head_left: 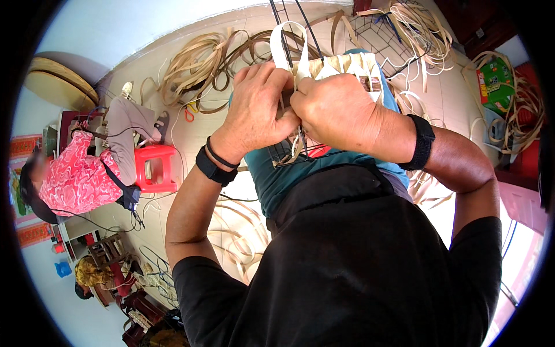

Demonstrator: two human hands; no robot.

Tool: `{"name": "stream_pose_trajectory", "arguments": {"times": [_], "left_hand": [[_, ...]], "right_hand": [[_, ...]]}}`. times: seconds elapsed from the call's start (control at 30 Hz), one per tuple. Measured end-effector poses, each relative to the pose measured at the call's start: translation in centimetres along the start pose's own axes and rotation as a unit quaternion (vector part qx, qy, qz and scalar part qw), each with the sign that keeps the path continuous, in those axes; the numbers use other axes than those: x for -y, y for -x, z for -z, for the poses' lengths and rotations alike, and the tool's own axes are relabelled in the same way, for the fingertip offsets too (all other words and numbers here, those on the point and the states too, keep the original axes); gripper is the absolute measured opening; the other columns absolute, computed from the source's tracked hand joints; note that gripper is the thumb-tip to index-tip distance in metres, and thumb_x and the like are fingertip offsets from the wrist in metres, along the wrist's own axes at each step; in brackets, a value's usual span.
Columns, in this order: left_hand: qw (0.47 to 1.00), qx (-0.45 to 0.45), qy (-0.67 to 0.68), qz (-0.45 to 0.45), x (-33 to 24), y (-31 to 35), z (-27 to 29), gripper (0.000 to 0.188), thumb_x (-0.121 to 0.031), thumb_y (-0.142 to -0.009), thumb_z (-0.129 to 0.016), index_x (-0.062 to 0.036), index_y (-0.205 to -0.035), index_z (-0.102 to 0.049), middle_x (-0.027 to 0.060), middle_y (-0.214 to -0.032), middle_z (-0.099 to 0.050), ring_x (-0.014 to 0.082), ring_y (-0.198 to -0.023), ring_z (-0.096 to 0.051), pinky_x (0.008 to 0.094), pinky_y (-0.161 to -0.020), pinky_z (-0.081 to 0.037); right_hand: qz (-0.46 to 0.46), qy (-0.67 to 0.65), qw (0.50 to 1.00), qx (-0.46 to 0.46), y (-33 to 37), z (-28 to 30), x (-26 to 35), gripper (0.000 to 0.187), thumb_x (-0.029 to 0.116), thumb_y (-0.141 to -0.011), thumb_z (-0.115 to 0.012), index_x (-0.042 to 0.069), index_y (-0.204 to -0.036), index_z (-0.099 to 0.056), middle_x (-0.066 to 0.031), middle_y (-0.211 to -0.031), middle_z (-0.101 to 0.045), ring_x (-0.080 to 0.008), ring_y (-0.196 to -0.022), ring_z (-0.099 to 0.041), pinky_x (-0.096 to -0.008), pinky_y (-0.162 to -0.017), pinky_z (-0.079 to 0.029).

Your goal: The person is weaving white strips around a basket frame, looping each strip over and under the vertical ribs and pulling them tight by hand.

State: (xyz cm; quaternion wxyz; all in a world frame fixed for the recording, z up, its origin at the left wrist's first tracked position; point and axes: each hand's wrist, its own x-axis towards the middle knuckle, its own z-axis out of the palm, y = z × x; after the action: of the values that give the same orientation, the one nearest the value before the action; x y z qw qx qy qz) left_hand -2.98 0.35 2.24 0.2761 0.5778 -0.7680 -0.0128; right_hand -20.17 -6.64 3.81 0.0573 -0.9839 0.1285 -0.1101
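Note:
A black wire frame (312, 34), partly woven with flat cream and white strips, rests on my lap and leans away from me. My left hand (254, 107) grips it from the left, fingers curled over and thumb bent inward. A white strip (276, 43) arches up in a loop above my fingers. Close beside, my right hand (341, 110) is closed, its thumb and forefinger pinching that strip where it meets the frame. Folded strip weaving (347, 65) covers the frame's upper right edge. My hands hide most of the frame's middle.
Coils of tan strips (196, 66) lie on the tiled floor, with another pile (425, 34) at the far right. At left a person in a pink patterned top (75, 179) sits by a red plastic stool (156, 168). A green box (496, 84) stands right.

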Motion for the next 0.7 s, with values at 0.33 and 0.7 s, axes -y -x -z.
{"name": "stream_pose_trajectory", "arguments": {"times": [0.33, 0.7], "left_hand": [[1.000, 0.020, -0.003, 0.002, 0.0, -0.1, 0.3, 0.030, -0.020, -0.063, -0.065, -0.0066, -0.089, -0.057, 0.0095, -0.086, -0.054, 0.0318, -0.087, -0.054, 0.0417, -0.084, -0.038], [1.000, 0.017, -0.002, 0.000, -0.1, 0.4, 0.3, 0.031, -0.019, -0.062, -0.065, -0.0054, -0.089, -0.058, 0.0111, -0.088, -0.054, 0.0329, -0.090, -0.054, 0.0425, -0.085, -0.039]], "right_hand": [[-0.010, 0.003, 0.998, -0.055, 0.5, -0.3, 0.5, 0.016, 0.010, -0.069, -0.068, 0.000, -0.081, -0.069, -0.0160, -0.082, -0.067, -0.0287, -0.071, -0.071, -0.0394, -0.057, -0.056], [-0.037, -0.048, 0.992, -0.115, 0.5, -1.2, 0.6, 0.014, 0.012, -0.072, -0.067, 0.004, -0.083, -0.067, -0.0127, -0.081, -0.066, -0.0318, -0.070, -0.068, -0.0423, -0.059, -0.054]]}}
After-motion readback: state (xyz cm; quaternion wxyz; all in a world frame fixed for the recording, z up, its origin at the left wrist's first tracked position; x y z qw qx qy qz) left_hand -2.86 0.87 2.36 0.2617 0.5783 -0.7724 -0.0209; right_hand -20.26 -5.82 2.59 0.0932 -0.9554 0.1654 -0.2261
